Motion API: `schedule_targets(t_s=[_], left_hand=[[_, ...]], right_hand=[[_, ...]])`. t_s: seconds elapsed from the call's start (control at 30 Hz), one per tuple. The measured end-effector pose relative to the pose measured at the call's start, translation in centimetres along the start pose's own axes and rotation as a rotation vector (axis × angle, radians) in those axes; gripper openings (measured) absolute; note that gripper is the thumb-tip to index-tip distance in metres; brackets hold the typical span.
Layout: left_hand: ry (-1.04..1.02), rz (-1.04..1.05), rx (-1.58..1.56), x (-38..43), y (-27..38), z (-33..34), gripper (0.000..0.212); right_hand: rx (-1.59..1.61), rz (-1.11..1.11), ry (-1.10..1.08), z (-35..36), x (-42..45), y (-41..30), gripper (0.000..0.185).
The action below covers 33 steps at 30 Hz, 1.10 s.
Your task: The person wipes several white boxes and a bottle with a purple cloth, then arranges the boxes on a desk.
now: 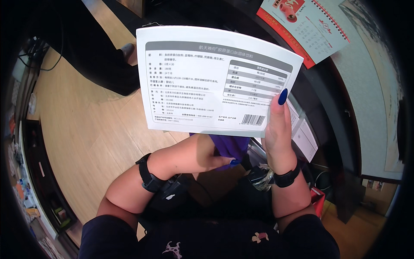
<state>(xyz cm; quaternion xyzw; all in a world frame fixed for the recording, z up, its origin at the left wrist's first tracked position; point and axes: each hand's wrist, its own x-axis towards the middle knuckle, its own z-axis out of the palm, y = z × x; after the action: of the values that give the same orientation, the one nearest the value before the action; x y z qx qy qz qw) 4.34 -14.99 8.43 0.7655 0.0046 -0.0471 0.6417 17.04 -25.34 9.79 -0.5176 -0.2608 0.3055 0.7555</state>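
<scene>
A white cardboard product box (187, 100) is held up before me, its printed panel with a table and a barcode facing the camera. My right hand (278, 129) grips its lower right edge, the thumb lying on the printed face and the fingers hidden behind. Below the box, my left hand (216, 155) has a purple cloth (231, 147) bunched in it, thumb on top. Most of the left fingers are hidden by the cloth and the hand itself. Black bands circle both wrists.
A spiral-bound desk calendar (304, 29) lies at the upper right on a desk with a dark edge. White boxes (304, 139) are partly hidden behind my right hand. Another person's dark-trousered leg (106, 55) is at the upper left. Cluttered shelving (35, 194) lines the left side.
</scene>
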Motion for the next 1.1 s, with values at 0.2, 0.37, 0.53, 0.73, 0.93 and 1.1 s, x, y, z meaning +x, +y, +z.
schedule_targets(t_s=[0.2, 0.37, 0.53, 0.73, 0.93, 1.1], left_hand=[[0.145, 0.018, -0.093, 0.0, 0.1, -0.2, 0.052], [0.334, 0.076, -0.069, 0.2, 0.5, -0.2, 0.049], [0.61, 0.077, -0.201, -0.2, -1.1, -1.2, 0.047], [0.706, 0.358, -0.285, -1.2, -1.1, -2.4, 0.055], [0.486, 0.104, -0.202, -2.5, 0.7, -4.2, 0.063], [0.294, -0.082, -0.261, -3.8, 0.8, -4.4, 0.065]], right_hand=[[-0.003, -0.008, 0.029, -0.1, 0.0, 0.4, 0.059], [-0.02, -0.076, 0.037, -1.2, 0.1, 0.5, 0.057], [0.019, -0.053, 0.052, -1.9, 0.1, -0.1, 0.056], [0.12, -0.047, 0.006, -2.1, 0.1, -0.2, 0.057], [0.139, -0.061, 0.098, -2.9, 0.5, -0.3, 0.058], [0.108, -0.049, 0.088, -3.8, 0.6, -0.3, 0.056]])
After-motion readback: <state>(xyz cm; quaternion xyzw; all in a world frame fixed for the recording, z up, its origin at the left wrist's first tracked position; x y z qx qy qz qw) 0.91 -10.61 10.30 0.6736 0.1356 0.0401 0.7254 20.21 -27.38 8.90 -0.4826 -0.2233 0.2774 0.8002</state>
